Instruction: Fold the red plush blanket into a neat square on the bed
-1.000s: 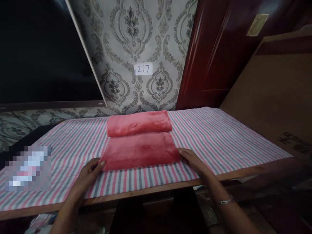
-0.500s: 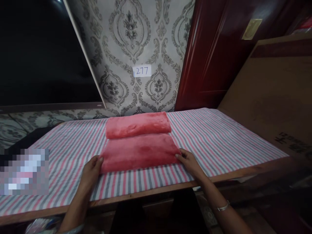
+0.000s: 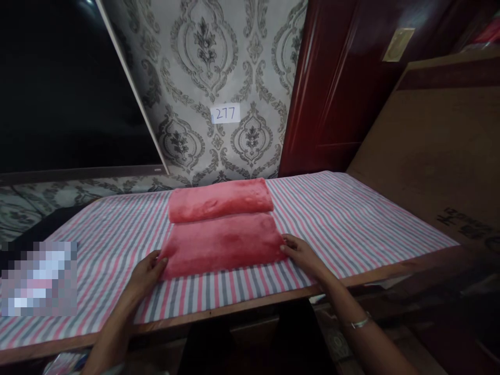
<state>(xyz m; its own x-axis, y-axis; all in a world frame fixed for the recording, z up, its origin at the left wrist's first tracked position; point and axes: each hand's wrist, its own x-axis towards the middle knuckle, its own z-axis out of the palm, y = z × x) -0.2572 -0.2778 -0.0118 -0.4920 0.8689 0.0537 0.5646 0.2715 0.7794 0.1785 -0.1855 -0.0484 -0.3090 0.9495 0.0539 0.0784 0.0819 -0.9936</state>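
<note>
A plush coral-pink cloth [image 3: 222, 247], folded into a wide rectangle, lies near the front of the table. My left hand [image 3: 150, 271] pinches its left edge, thumb on top. At the opposite edge, my right hand [image 3: 300, 254] grips the cloth between thumb and fingers. Directly behind it lies a second folded pink cloth [image 3: 221, 200], narrower and thicker, touched by neither hand. A bracelet circles my right wrist. The fingertips under the cloth are hidden.
A striped tablecloth [image 3: 336, 213] covers the wooden table. A large cardboard box [image 3: 437, 140] stands at the right. Behind the table are a dark screen [image 3: 74, 88] at left, patterned wallpaper with a paper label [image 3: 225, 113] reading 277, and a red door [image 3: 332, 104].
Both hands keep hold of the front cloth's side edges. My right hand has shifted slightly left, and the cloth's right edge has moved in a little. The view has shifted slightly.
</note>
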